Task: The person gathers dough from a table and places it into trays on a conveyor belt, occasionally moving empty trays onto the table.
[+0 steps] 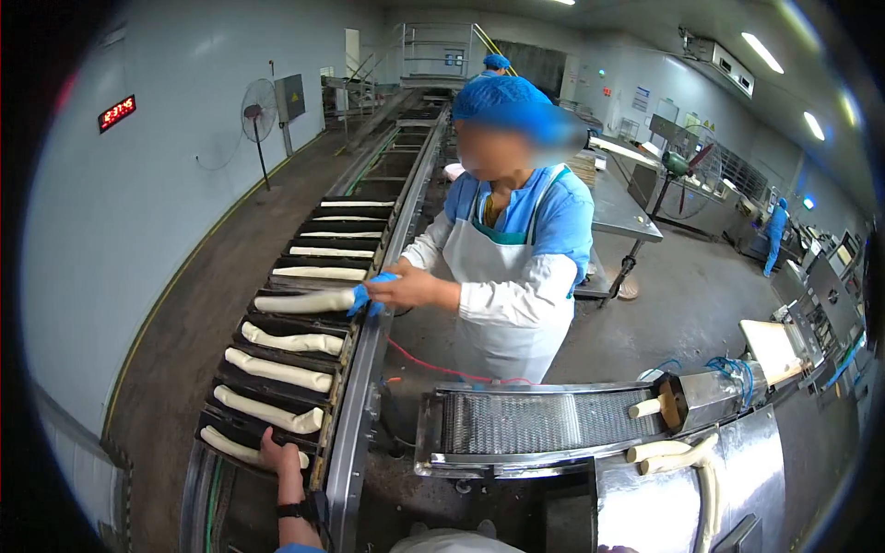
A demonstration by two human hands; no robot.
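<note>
My left hand (280,453), with a dark watch on the wrist, reaches into the nearest black tray. Its fingers are closed around the right part of a pale dough strip (229,446) lying there; the hand covers part of the strip. Just beyond it, another dough strip (267,411) lies in its own tray, slightly bent at the right end. More strips lie one per tray further up the conveyor (355,387). Out of view is my right hand.
Across the line, a co-worker (516,240) in a blue hairnet and white apron handles a dough strip (304,302) with blue-gloved fingers. To my right runs a mesh belt (544,421) with a dough piece at its outlet. Several dough ropes (678,454) lie on a steel table (747,479).
</note>
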